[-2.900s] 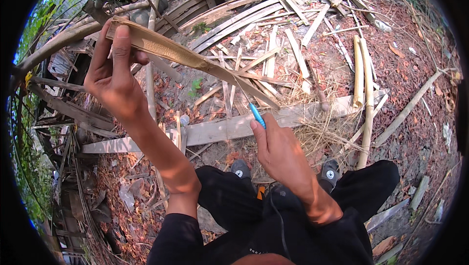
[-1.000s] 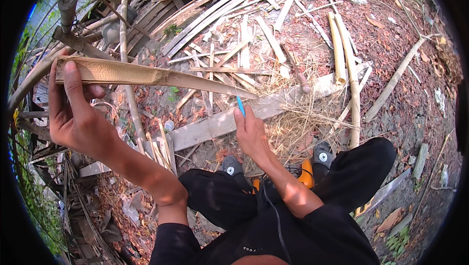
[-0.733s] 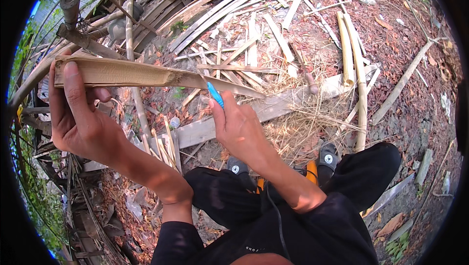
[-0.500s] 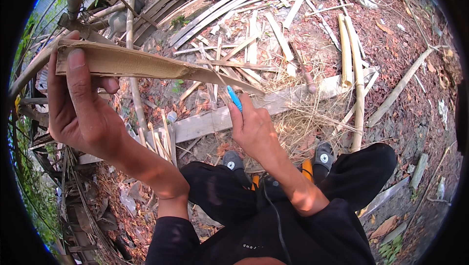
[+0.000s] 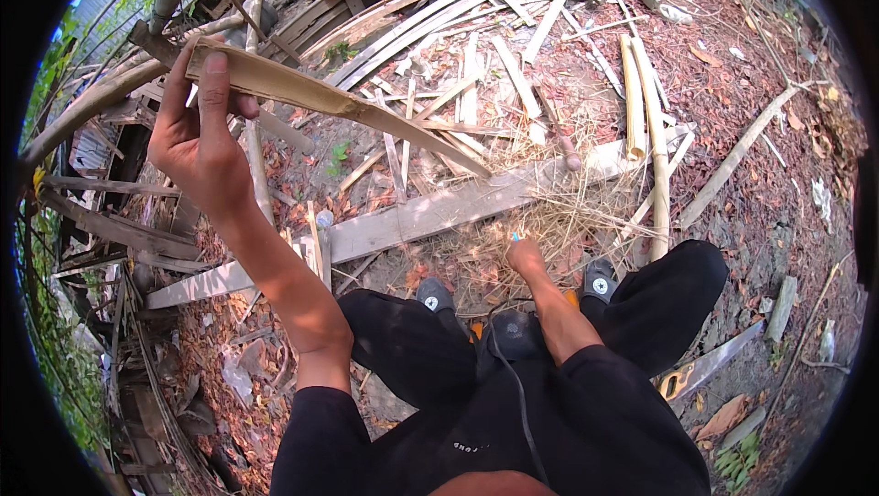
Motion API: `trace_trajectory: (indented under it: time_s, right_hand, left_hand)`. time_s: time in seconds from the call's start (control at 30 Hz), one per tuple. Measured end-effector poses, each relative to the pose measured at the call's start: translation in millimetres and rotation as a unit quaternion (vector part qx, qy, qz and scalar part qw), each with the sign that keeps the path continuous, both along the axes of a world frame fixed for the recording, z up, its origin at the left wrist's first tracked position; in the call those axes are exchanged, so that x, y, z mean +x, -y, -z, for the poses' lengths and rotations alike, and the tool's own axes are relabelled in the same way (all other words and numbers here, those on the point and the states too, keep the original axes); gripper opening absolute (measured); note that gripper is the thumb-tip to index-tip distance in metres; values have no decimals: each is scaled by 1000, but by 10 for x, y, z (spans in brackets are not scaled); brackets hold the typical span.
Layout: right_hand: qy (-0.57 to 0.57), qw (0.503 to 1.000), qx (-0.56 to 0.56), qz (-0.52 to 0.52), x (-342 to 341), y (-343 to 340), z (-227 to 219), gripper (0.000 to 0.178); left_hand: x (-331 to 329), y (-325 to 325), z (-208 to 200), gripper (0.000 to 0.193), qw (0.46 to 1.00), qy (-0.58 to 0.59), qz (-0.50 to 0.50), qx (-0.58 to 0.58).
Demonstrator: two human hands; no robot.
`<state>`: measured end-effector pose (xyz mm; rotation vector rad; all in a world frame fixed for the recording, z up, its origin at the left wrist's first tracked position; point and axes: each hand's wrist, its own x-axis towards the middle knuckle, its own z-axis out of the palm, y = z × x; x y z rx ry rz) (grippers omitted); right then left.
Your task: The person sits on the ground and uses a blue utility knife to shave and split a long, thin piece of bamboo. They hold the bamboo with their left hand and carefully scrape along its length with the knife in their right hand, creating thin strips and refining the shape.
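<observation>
My left hand [image 5: 203, 134], raised at the left, grips one end of a split bamboo strip [image 5: 311, 93] between thumb and fingers. The strip slants down to the right, its pale inner side showing and a node partway along. Its tapered far end appears over a long grey board [image 5: 403, 221]; whether the two touch I cannot tell. Low between my feet, my right hand [image 5: 526, 258] is closed round a blue-handled knife [image 5: 516, 236]. Only a bit of the handle shows, and the blade cannot be made out. Thin shavings [image 5: 586, 212] lie beyond that hand.
Split bamboo pieces [image 5: 472, 84] lie scattered ahead. Two bamboo lengths [image 5: 652, 121] stretch along the right. A tool with a rounded brown handle [image 5: 569, 153] rests by the board. A handsaw [image 5: 710, 363] lies beside my right knee. Poles and stacked wood [image 5: 128, 221] crowd the left.
My right hand has dropped with the knife from beside the strip to low between my feet. My left hand has shifted right and slightly up, still holding the strip, which now slopes more steeply.
</observation>
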<state>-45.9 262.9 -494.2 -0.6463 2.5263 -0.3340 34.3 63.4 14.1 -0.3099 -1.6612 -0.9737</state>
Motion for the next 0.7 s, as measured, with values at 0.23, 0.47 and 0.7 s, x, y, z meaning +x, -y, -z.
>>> trace_trajectory:
  time_s: [0.23,0.47,0.7]
  right_hand:
    - [55,921,-286,260,544,59,-476,48]
    - [-32,790,-586,176,497,566,-2942,39]
    - [-79,845,-501,171,410,681,-2543,33]
  left_hand:
    - [80,86,19,24,1000,-19,9,-18]
    - [64,180,21,27,999,-25,0,-41]
    - [82,414,26,29,999,-2,-28,-31]
